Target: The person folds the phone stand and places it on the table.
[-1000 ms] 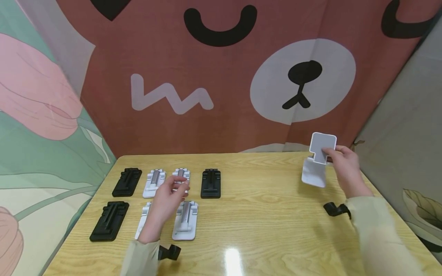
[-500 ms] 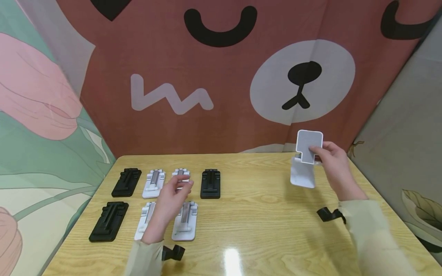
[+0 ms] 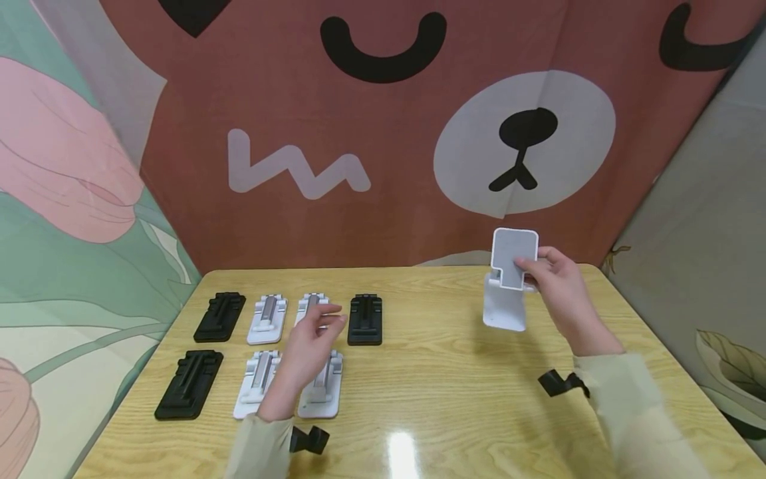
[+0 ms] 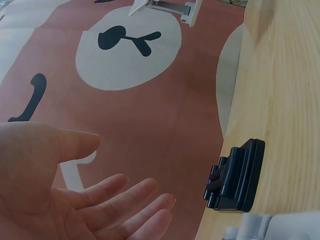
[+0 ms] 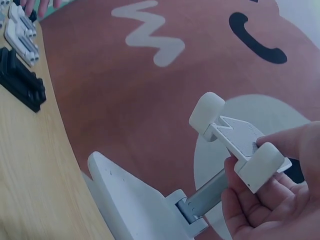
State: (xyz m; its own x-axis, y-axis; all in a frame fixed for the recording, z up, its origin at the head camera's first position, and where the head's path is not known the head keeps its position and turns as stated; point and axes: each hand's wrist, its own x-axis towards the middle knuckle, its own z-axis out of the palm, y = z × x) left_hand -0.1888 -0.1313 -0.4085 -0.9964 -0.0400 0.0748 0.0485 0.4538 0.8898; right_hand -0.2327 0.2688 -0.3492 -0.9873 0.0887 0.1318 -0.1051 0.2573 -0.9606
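Observation:
My right hand (image 3: pixel 562 293) pinches an unfolded white phone stand (image 3: pixel 509 247) by its upper plate, thumb in front and fingers behind. The stand is raised above the right half of the table, its base hanging below; in the right wrist view its grey arm (image 5: pixel 207 192) joins base and cradle. My left hand (image 3: pixel 311 349) hovers holding nothing, fingers loosely bent, over folded white phone stands. It partly hides the back white stand (image 3: pixel 310 303) and the front white stand (image 3: pixel 323 399). A folded black stand (image 3: pixel 365 320) lies just right of it.
On the wooden table (image 3: pixel 431 399), more folded stands lie at left: a back black one (image 3: pixel 219 317), a back white one (image 3: pixel 267 319), a front black one (image 3: pixel 189 384) and a front white one (image 3: pixel 254 389). A printed bear curtain (image 3: pixel 395 226) hangs behind the table.
My right hand has moved left with the unfolded white phone stand. My left hand has drifted slightly right, uncovering more of the front white stand on its left.

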